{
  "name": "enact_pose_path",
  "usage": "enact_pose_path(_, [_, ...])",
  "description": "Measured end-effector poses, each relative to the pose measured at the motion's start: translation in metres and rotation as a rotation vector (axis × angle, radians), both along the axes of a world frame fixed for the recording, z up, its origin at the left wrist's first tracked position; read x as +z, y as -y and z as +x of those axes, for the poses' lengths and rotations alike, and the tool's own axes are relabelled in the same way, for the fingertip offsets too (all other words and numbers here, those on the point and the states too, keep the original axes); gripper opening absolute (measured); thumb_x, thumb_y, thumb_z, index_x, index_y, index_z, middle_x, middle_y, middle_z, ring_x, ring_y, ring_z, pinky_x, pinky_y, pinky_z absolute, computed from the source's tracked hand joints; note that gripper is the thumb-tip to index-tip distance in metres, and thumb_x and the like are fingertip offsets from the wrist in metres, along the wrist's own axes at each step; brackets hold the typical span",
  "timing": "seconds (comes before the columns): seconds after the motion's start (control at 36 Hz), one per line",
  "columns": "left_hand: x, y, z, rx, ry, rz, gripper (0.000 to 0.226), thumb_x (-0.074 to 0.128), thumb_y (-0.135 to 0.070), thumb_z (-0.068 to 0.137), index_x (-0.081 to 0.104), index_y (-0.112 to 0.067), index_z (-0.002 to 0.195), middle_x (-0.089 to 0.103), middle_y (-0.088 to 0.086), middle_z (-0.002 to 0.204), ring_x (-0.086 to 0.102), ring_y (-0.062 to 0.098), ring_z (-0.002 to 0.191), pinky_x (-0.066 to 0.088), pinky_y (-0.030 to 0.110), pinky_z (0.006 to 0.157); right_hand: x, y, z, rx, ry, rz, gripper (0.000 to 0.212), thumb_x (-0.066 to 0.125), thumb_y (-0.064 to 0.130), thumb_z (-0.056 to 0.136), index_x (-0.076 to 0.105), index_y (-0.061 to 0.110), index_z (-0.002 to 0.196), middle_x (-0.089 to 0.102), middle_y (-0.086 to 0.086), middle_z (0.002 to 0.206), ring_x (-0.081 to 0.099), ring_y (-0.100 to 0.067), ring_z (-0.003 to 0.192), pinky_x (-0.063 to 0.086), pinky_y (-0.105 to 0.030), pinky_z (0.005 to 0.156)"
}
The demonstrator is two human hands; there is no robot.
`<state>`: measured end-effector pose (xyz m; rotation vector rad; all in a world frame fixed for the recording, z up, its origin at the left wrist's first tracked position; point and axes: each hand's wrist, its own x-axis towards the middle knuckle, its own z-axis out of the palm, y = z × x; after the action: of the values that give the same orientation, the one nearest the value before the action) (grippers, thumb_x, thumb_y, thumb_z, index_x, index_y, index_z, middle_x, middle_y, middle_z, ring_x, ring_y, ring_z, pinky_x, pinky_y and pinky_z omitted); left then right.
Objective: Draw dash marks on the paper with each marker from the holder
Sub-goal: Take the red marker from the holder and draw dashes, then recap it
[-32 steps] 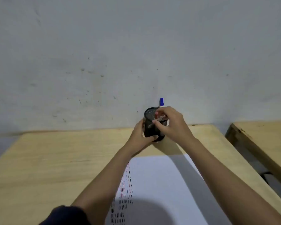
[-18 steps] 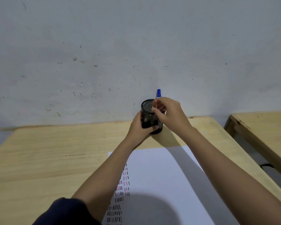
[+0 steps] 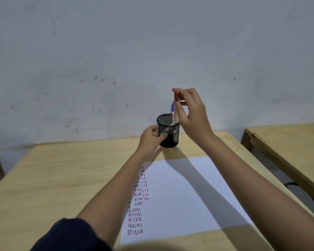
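Note:
A black mesh holder (image 3: 168, 131) stands at the far edge of the wooden table (image 3: 62, 174). My left hand (image 3: 150, 140) grips its left side. My right hand (image 3: 190, 113) is above and right of the holder, pinching a red-capped marker (image 3: 176, 104) by its top, with its lower end still inside the rim. A blue-capped marker (image 3: 172, 108) leans inside the holder behind it. The white paper (image 3: 188, 192) lies in front of the holder, with rows of black and red dash marks (image 3: 137, 207) along its left side, partly hidden by my left forearm.
A grey wall rises right behind the table. A second wooden table (image 3: 288, 142) stands to the right across a narrow gap, with a dark cable on the floor between them.
My right hand has risen from the holder's rim, lifting a red-capped marker partly out. The left hand stays on the holder. The camera has tilted a little.

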<state>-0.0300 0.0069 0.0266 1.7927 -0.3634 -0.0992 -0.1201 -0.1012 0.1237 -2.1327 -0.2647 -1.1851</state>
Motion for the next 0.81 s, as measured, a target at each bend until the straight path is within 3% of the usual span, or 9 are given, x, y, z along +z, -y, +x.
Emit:
enact_pose_path(0.08, [0.017, -0.020, -0.018, -0.032, 0.045, -0.076, 0.025, 0.063, -0.018, 0.086, 0.058, -0.011, 0.110, 0.061, 0.005, 0.103, 0.057, 0.015, 0.091, 0.052, 0.021, 0.074, -0.009, -0.004, -0.014, 0.009, -0.025, -0.065, 0.026, 0.049, 0.003, 0.090, 0.059, 0.003, 0.114, 0.049, -0.003, 0.097, 0.049, 0.004, 0.083, 0.048, -0.027, 0.082])
enact_pose_path(0.17, [0.035, -0.041, -0.041, -0.057, 0.069, -0.211, 0.016, 0.058, -0.013, 0.089, 0.064, -0.007, 0.104, 0.065, 0.006, 0.089, 0.062, 0.016, 0.085, 0.051, 0.023, 0.085, -0.027, -0.007, -0.027, 0.007, -0.091, -0.095, 0.027, 0.055, 0.005, 0.089, 0.062, 0.002, 0.115, 0.052, 0.001, 0.094, 0.048, -0.005, 0.082, 0.046, -0.027, 0.081])
enact_pose_path(0.25, [0.044, -0.059, -0.064, -0.091, 0.043, -0.329, 0.015, 0.054, -0.010, 0.092, 0.064, -0.002, 0.100, 0.066, 0.006, 0.085, 0.063, 0.011, 0.078, 0.053, 0.015, 0.080, -0.045, -0.012, -0.041, 0.036, -0.168, -0.100, 0.025, 0.060, 0.002, 0.086, 0.066, 0.002, 0.110, 0.060, -0.004, 0.089, 0.053, -0.016, 0.080, 0.050, -0.034, 0.081])
enact_pose_path(0.33, [0.040, -0.070, -0.082, -0.126, 0.072, -0.292, 0.012, 0.054, -0.012, 0.092, 0.066, -0.010, 0.090, 0.067, 0.005, 0.084, 0.062, 0.013, 0.079, 0.053, 0.020, 0.084, -0.060, -0.019, -0.051, 0.061, -0.275, -0.097, 0.022, 0.062, 0.003, 0.084, 0.069, 0.003, 0.105, 0.067, -0.014, 0.089, 0.057, -0.022, 0.075, 0.048, -0.029, 0.078])
enact_pose_path(0.47, [0.022, -0.082, -0.101, -0.143, 0.135, -0.161, 0.005, 0.064, -0.024, 0.084, 0.068, -0.024, 0.087, 0.069, 0.002, 0.081, 0.064, 0.018, 0.080, 0.053, 0.033, 0.087, -0.078, -0.031, -0.059, 0.091, -0.415, -0.210, 0.018, 0.062, 0.008, 0.086, 0.070, 0.001, 0.100, 0.065, -0.020, 0.088, 0.059, -0.032, 0.078, 0.048, -0.044, 0.076])
enact_pose_path(0.56, [0.014, -0.087, -0.108, -0.095, 0.191, -0.073, 0.006, 0.067, -0.022, 0.084, 0.068, -0.023, 0.090, 0.068, 0.001, 0.080, 0.063, 0.015, 0.079, 0.052, 0.029, 0.081, -0.082, -0.036, -0.062, 0.100, -0.459, -0.239, 0.019, 0.060, 0.008, 0.086, 0.070, 0.004, 0.102, 0.062, -0.018, 0.089, 0.057, -0.028, 0.077, 0.046, -0.035, 0.075])
enact_pose_path(0.67, [0.013, -0.091, -0.115, -0.087, 0.224, -0.028, 0.014, 0.069, -0.019, 0.082, 0.069, -0.016, 0.096, 0.065, 0.000, 0.079, 0.057, 0.009, 0.073, 0.045, 0.010, 0.067, -0.082, -0.039, -0.064, 0.100, -0.481, -0.323, 0.018, 0.058, 0.008, 0.088, 0.070, 0.006, 0.101, 0.057, -0.009, 0.086, 0.049, -0.016, 0.072, 0.034, -0.011, 0.063])
enact_pose_path(0.81, [0.021, -0.091, -0.116, -0.079, 0.236, -0.008, 0.009, 0.068, -0.013, 0.082, 0.069, -0.013, 0.091, 0.065, 0.001, 0.077, 0.058, 0.011, 0.075, 0.047, 0.016, 0.071, -0.076, -0.036, -0.063, 0.091, -0.462, -0.369, 0.020, 0.060, 0.009, 0.087, 0.069, 0.007, 0.104, 0.060, -0.014, 0.089, 0.050, -0.017, 0.077, 0.030, -0.016, 0.064])
